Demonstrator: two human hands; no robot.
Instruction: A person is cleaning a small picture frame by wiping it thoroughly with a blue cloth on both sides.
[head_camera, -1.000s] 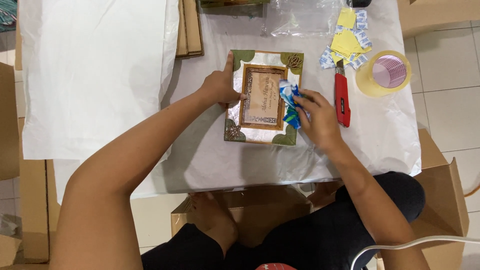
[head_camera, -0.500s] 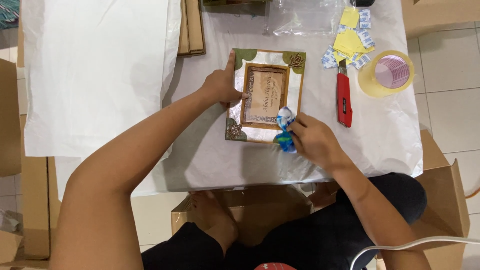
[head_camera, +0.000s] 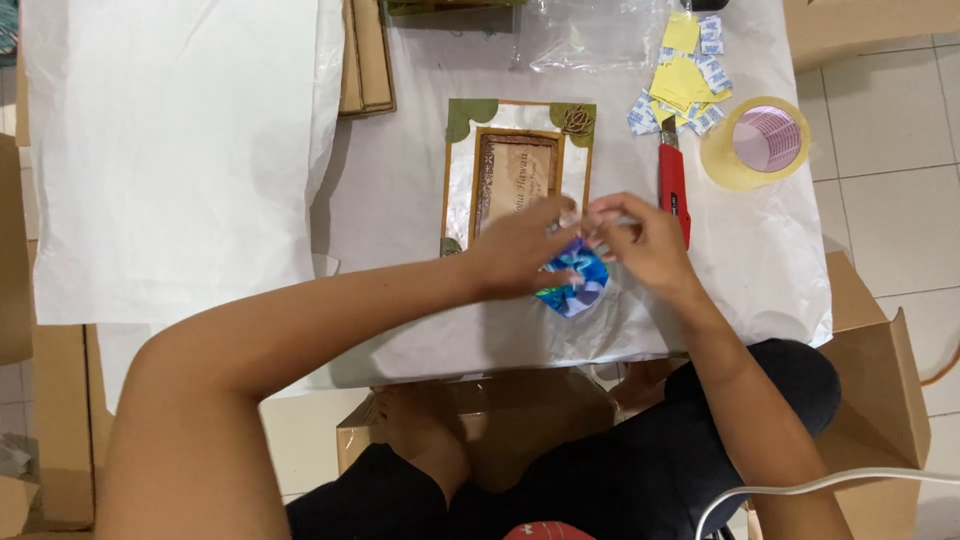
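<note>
Item: blue packet, lying over the lower right corner of the framed plaque on white paper. Left hand and right hand meet above it, fingertips pinching something small; what, cannot tell. Red cutter and tape roll just right. Risk: a slipped pinch could drop the packet or shift the plaque.

Both arms are bare from the shoulder down: no sleeves, no watch, no bracelet, no gloves. The left hand and the right hand show no rings that can be made out. The fingernails look short and unpainted, though they are small in the view. The legs are covered in dark, nearly black trousers of plain cloth. One bare foot shows at the near edge, without sock or shoe.
</note>
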